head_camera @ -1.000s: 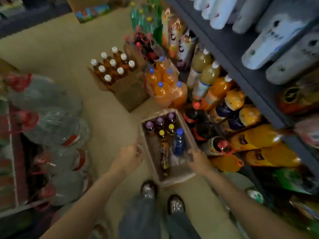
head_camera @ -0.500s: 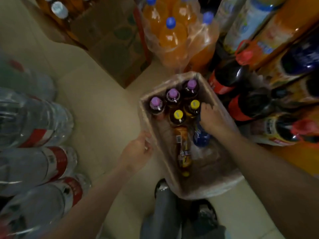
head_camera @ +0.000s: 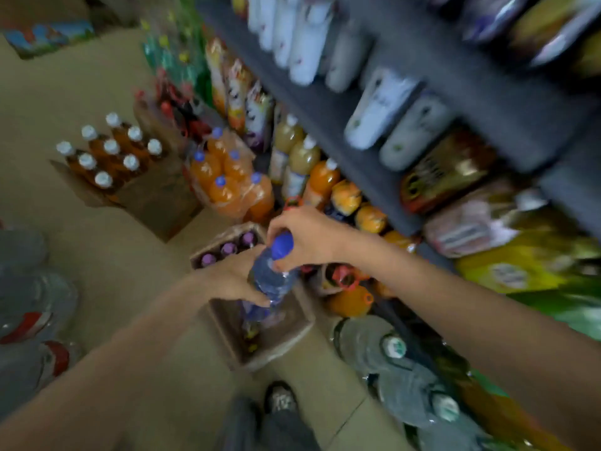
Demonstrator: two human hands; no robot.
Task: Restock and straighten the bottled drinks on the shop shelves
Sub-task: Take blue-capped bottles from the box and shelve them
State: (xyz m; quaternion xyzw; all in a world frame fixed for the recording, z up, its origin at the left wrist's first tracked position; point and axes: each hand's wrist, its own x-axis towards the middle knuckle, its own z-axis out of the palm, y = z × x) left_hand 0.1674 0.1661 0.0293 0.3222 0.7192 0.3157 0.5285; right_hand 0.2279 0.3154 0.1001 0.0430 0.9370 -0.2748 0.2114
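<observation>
right hand (head_camera: pixel 305 239) grips the neck of a clear plastic bottle with a blue cap (head_camera: pixel 271 275), fingers curled round it just under the cap. left hand (head_camera: pixel 232 278) is wrapped round the bottle's body. the bottle is held above a shallow brown cardboard tray (head_camera: pixel 286 340) on the floor, purple-capped bottles (head_camera: pixel 227 249) standing at its far end. grey shelving (head_camera: pixel 325 115) of orange drinks stands to the right.
</observation>
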